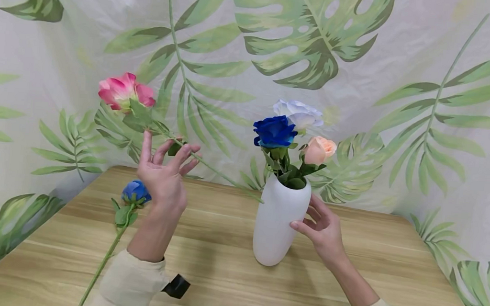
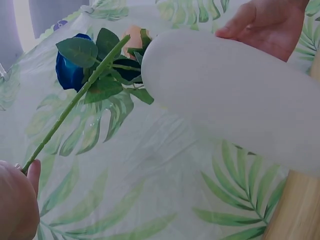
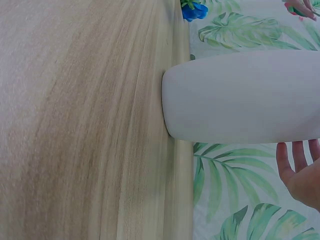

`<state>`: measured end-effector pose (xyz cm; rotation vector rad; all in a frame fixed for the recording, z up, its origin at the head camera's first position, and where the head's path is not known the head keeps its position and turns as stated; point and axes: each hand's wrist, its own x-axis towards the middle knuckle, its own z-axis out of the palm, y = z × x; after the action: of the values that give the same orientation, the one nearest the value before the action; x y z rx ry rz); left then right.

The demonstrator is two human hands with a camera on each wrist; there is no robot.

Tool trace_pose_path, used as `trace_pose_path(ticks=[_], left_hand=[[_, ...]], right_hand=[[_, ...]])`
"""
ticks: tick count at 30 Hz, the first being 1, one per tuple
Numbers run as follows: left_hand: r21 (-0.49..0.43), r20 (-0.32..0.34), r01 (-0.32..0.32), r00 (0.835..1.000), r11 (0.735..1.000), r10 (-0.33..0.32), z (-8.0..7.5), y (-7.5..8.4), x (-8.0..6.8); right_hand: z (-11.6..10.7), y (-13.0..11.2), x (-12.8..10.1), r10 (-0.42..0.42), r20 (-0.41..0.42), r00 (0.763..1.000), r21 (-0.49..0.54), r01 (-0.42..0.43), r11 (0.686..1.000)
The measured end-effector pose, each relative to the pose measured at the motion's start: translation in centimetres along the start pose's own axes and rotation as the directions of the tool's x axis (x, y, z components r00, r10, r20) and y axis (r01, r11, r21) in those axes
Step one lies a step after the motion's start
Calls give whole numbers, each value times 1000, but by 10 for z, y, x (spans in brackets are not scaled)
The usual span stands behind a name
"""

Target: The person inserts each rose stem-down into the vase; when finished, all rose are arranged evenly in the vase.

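Observation:
My left hand (image 1: 163,178) pinches the stem of a pink rose (image 1: 122,93), raised above the table. The rose's bloom points up and left; its lower stem slants down to the right, its end near the upper left side of a white vase (image 1: 280,223). In the left wrist view that bare stem (image 2: 70,111) crosses in front of the flowers. The vase stands upright, holding a dark blue rose (image 1: 274,131), a pale bluish-white rose (image 1: 298,114) and a peach rose (image 1: 319,150). My right hand (image 1: 325,231) holds the vase's right side, thumb in front and fingers farther back.
Another blue rose (image 1: 136,191) lies on the wooden table (image 1: 221,237) at the left, its stem toward the front edge, partly beside my left forearm. A leaf-patterned cloth (image 1: 213,6) hangs behind the table. A black piece (image 1: 177,286) juts from my left sleeve.

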<state>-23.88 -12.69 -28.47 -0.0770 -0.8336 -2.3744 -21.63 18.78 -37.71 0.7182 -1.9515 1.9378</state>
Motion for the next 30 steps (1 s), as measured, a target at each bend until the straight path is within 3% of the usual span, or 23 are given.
trace_pose_path(ticks=[13,30], left_hand=[[-43,-89,-167,983,985,163,22,-13,-16],[-144,-52,-313,950,939,309,43,-27,-32]], right_hand=[[0,0,-1,11,0,1000,5,-11,1000],[0,0,0,7,0,1000,5,-7,1000]])
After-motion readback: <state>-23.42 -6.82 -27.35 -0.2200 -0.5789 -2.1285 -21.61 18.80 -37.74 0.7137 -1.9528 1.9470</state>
